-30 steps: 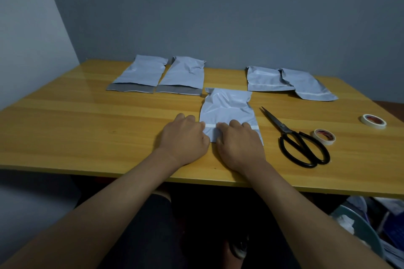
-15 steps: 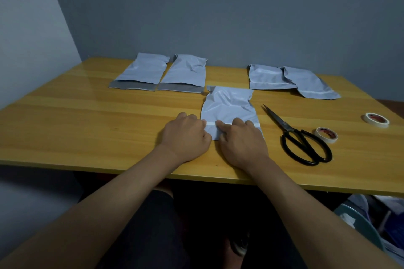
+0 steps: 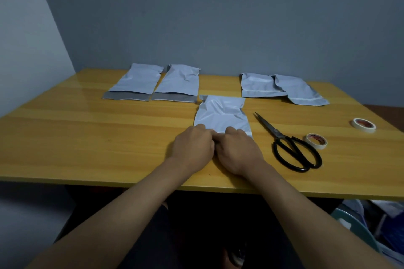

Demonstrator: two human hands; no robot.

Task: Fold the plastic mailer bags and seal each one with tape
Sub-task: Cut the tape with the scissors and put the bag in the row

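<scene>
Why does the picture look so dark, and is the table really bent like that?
Head view: the room light is dim, so the wall and arms look murky; a pale sheen glares off the table at far left; the wide lens bows its near edge; the scissors and both hands stay fairly sharp.

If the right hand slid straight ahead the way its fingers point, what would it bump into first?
The right hand already rests on the mailer bag in front of it, so it would likely just slide along that bag. Beyond that, probably bare table, though depth is hard to judge.
</scene>
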